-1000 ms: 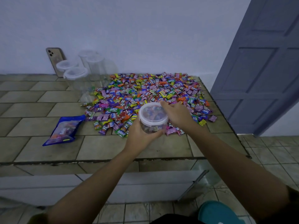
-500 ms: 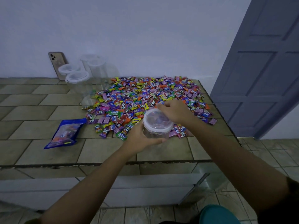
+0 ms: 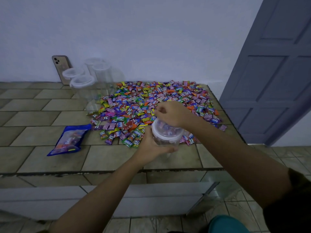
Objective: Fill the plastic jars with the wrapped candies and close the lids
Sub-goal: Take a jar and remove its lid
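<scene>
The left hand [image 3: 152, 146] is gripping the filled jar [image 3: 165, 141] at the near edge of the candy pile [image 3: 143, 101] on the worktop [image 3: 42, 118]. The right hand [image 3: 170, 113] is curling over the far rim of the lid [image 3: 165, 131]; whether it is gripping it, I cannot tell.

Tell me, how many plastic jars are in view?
5. One candy-filled jar is held by the left hand, the right hand over its lid. Four clear jars cluster beside the phone: two lower in front, two taller behind. Others may be hidden.
</scene>
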